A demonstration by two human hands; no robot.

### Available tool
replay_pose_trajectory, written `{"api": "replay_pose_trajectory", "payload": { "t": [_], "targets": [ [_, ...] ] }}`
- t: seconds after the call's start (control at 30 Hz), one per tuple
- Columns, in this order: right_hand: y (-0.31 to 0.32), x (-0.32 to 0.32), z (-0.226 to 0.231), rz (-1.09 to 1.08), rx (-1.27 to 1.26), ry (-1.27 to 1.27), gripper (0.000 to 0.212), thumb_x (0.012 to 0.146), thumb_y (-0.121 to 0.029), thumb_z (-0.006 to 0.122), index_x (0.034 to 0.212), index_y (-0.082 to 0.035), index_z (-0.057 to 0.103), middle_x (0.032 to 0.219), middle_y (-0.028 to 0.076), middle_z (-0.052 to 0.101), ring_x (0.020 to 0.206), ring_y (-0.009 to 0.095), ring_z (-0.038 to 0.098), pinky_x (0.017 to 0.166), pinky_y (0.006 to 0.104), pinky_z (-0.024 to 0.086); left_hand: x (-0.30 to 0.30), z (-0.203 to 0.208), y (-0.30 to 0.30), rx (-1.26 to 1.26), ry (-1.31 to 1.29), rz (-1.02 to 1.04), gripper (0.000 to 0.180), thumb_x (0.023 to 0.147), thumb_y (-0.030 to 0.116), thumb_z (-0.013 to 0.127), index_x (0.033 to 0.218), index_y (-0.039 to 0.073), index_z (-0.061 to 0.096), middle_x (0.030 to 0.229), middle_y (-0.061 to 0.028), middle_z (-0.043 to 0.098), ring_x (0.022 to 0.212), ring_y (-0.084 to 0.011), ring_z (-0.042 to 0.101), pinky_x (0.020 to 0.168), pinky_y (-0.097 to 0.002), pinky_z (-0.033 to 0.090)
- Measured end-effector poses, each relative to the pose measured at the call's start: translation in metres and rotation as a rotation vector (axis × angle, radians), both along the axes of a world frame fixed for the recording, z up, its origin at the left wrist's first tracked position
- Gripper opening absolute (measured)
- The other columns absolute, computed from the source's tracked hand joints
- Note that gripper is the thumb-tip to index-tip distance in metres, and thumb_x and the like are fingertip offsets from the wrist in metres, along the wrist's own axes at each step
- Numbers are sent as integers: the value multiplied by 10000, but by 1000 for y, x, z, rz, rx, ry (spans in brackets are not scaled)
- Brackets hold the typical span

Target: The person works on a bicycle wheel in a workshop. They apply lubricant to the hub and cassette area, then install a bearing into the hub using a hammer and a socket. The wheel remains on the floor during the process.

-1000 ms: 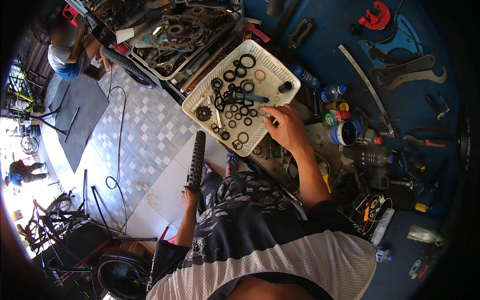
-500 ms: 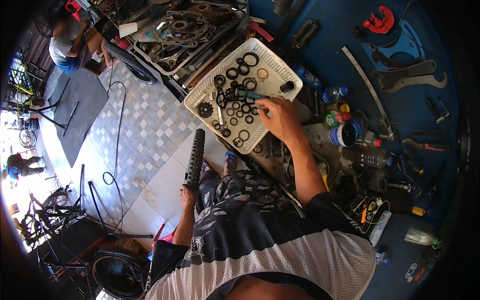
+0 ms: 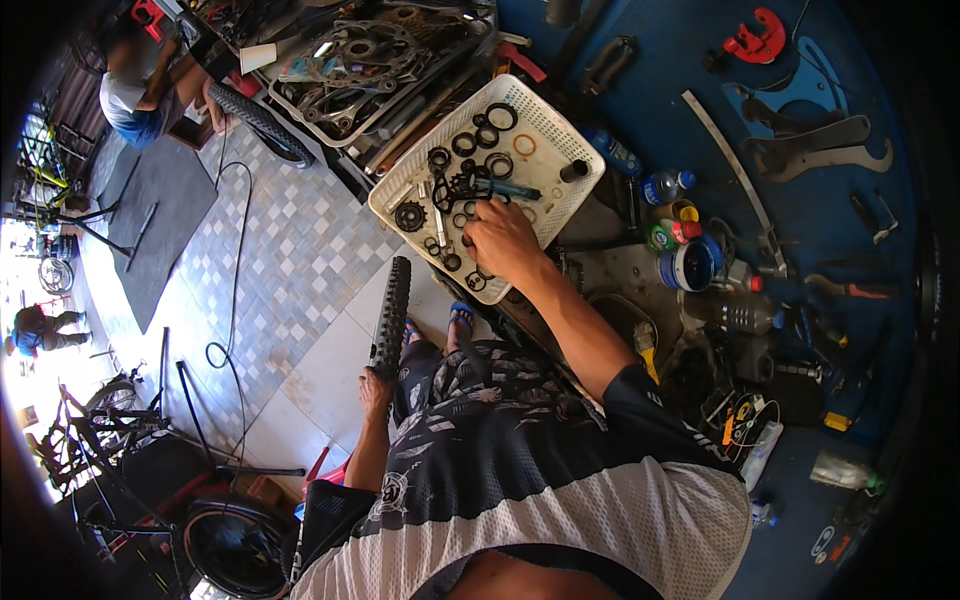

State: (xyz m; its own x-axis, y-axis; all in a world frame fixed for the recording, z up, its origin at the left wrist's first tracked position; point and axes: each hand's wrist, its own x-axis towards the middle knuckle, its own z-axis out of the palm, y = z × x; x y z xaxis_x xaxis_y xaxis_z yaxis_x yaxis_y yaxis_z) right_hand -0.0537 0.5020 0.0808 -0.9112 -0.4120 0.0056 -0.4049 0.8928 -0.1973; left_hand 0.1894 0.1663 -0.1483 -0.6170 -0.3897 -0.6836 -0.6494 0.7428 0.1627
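Observation:
My left hand [image 3: 376, 392] is closed round the lower end of a knobby bicycle tire [image 3: 391, 310], which appears edge-on beside my legs. Over the near part of a white plastic basket [image 3: 560, 130], my right hand [image 3: 503, 242] has its fingers bent down and drawn together among small black rings. Whatever those fingertips pinch, if anything, is hidden. Larger black rings [image 3: 463, 145], a copper-coloured ring [image 3: 525, 146], a small toothed cog [image 3: 410, 216] and a dark blue-green tool handle [image 3: 510, 189] lie in the basket. A short black cylinder [image 3: 574, 171] stands at its right side.
A tray of chainrings and metal parts [image 3: 360, 60] is beyond the basket. On the right are bottles [image 3: 668, 187], an open tub [image 3: 688, 266], a brush [image 3: 647, 350] and wall-mounted wrenches [image 3: 820, 150]. Another person [image 3: 135, 100] sits far left; bicycles [image 3: 110, 420] stand left.
My right hand has moved left and a little nearer within the basket, from beside the tool handle to the small rings. The left hand and tire have stayed in place.

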Motion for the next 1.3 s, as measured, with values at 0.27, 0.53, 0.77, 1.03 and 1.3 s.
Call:
{"api": "replay_pose_trajectory", "payload": {
  "t": [0.27, 0.53, 0.77, 1.03, 1.3],
  "targets": [
    [37, -14, 27, -172, -543, -98, 204, 751, -227, 784, 771, -45, 693, 987, 162, 647, 1017, 335, 633, 927, 415, 506, 3, -3, -1, -1, 7, -8, 618, 839, 404, 754, 1296, 68, 508, 1288, -255, 572, 1210, -464, 590, 970, -590, 495],
    [114, -12, 87, -405, -709, 160, 134, 806, -139, 794, 847, -45, 708, 998, 63, 649, 903, 235, 631, 806, 328, 503, -12, 2, 2, 20, -49, 1, 655, 829, 405, 748, 1314, 32, 513, 1314, -274, 565, 1231, -463, 584, 992, -568, 500],
    [87, -15, 52, -163, -187, -36, 184, 819, -211, 790, 864, -50, 713, 1035, 79, 650, 1076, 298, 596, 970, 404, 487, -23, 0, 1, 31, -59, -42, 658, 832, 412, 744, 1326, 44, 515, 1329, -242, 572, 1262, -444, 573, 1011, -567, 490],
    [76, -27, 50, -155, -211, -188, 222, 840, -212, 764, 921, -46, 640, 1005, 120, 701, 1015, 324, 659, 898, 442, 513, -15, -1, 1, 37, -95, 15, 696, 825, 446, 749, 1351, 64, 501, 1333, -230, 573, 1273, -440, 565, 1023, -583, 472],
    [38, -18, 25, -122, -209, -179, 315, 840, -212, 772, 1068, -68, 609, 997, 144, 713, 1001, 341, 691, 869, 466, 554, -12, 3, -2, 61, -60, 22, 697, 817, 450, 747, 1345, 62, 509, 1344, -240, 570, 1275, -445, 562, 1018, -597, 463]
  ]
}}
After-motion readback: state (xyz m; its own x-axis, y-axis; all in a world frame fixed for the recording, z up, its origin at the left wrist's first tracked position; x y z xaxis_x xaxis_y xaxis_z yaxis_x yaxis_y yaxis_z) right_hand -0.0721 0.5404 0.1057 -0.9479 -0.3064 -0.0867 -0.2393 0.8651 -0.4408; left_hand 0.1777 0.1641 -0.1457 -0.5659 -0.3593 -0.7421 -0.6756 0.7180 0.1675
